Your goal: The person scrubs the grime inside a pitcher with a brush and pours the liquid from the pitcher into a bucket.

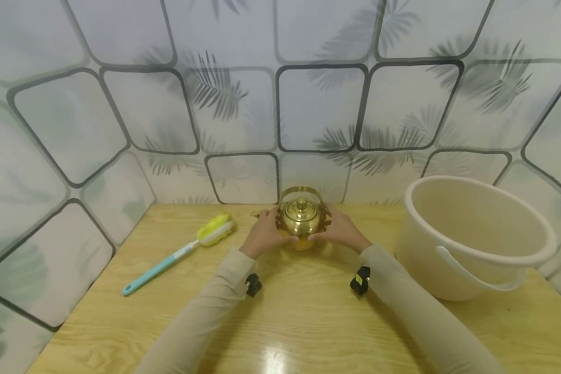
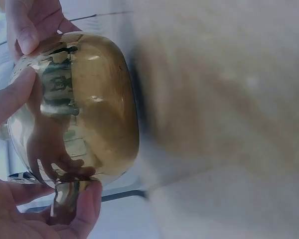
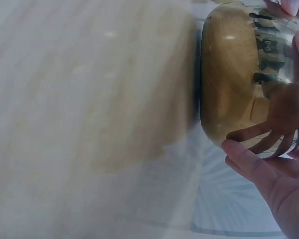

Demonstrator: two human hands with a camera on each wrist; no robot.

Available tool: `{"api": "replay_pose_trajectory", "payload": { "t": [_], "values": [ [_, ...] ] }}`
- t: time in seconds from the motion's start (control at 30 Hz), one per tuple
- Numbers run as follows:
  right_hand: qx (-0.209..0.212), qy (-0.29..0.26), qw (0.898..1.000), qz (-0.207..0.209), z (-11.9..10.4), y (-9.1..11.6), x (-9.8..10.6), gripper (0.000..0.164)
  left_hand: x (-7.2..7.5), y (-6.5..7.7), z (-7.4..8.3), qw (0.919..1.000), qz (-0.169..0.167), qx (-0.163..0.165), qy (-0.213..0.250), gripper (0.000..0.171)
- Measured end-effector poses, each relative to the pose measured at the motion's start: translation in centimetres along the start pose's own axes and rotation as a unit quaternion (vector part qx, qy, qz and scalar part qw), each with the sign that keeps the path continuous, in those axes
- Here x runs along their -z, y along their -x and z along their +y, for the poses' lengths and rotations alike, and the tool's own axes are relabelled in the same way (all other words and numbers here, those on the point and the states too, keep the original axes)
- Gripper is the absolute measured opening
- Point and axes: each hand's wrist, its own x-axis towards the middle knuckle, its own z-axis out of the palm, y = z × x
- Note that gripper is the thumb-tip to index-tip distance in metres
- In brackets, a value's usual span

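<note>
Centrally, left hand [image 1: 266, 235] and right hand [image 1: 343, 231] gripping gold kettle [image 1: 301, 221], near back edge of table [image 1: 304, 306], bucket [image 1: 423, 262] well apart

A leaf-patterned wall [image 1: 320, 109] backs a wood-grain tabletop [image 1: 304, 311].

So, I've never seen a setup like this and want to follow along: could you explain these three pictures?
There's no robot here, just a person's bare hands. The wide picture comes from a camera on their head, looking forward and down. Each close-up comes from a small black camera worn on that wrist. The left hand and right hand hold a shiny gold kettle between them, the left one at its spout. On the wooden table, a yellow-headed brush lies to the left and a pale bucket stands to the right.
</note>
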Motion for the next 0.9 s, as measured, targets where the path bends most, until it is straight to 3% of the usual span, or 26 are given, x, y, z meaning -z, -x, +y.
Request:
{"api": "replay_pose_trajectory", "payload": {
  "t": [0.2, 0.47, 0.9],
  "values": [
    [0.020, -0.002, 1.000, 0.016, -1.6, -0.3, 1.2, 0.112, 1.6, 0.1, 1.1, 0.9994, 0.024, -0.020, -0.016, 0.105],
    [0.007, 0.004, 1.000, 0.013, -3.8, 0.3, 1.9, 0.113, 3.0, 0.7, 2.0, 0.9977, 0.024, -0.035, -0.053, 0.104],
    [0.045, 0.014, 0.998, 0.036, -5.4, 3.2, 0.9, 0.106, 3.5, 4.3, 2.6, 0.9976, 0.030, -0.036, -0.051, 0.108]
  ]
}}
